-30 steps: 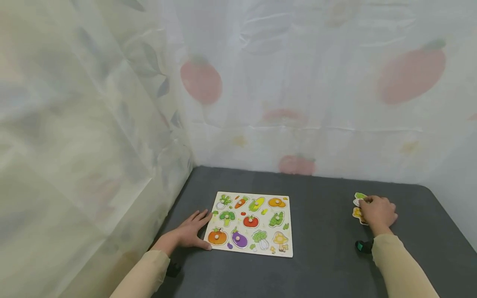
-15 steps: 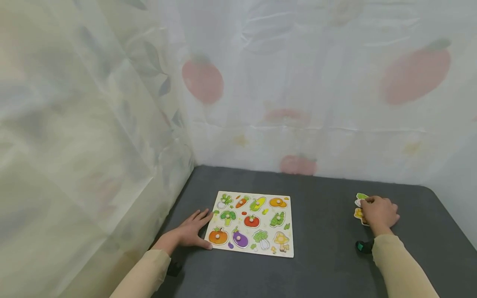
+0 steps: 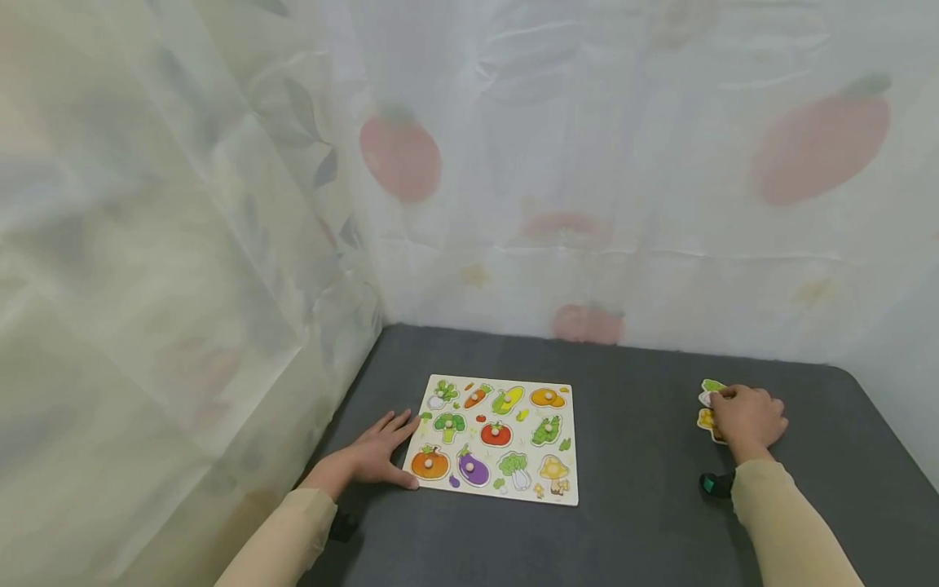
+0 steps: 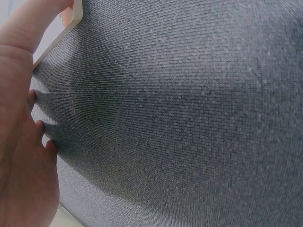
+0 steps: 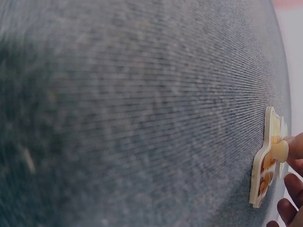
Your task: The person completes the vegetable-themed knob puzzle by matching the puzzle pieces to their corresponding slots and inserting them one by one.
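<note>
My left hand (image 3: 377,454) lies spread at the left edge of a vegetable peg puzzle board (image 3: 568,499). Its thumb is at the near left corner, as the left wrist view shows at the board's edge (image 4: 73,21). Far to the right, my right hand (image 3: 747,417) has curled fingers, pinching at a green and white bok choy puzzle piece (image 3: 711,385). Its knob is hidden by the fingertips. Just nearer lies a yellow mushroom puzzle piece (image 3: 706,420), partly under the hand; its round knob (image 5: 280,151) shows beside the fingers in the right wrist view.
On the board, pieces with knobs include the tomato (image 3: 495,434) and eggplant (image 3: 473,470). The printed bok choy (image 3: 515,471) and mushroom (image 3: 553,471) places show no knobs. A dark grey table (image 3: 631,465) meets pale curtains (image 3: 660,187) behind and left.
</note>
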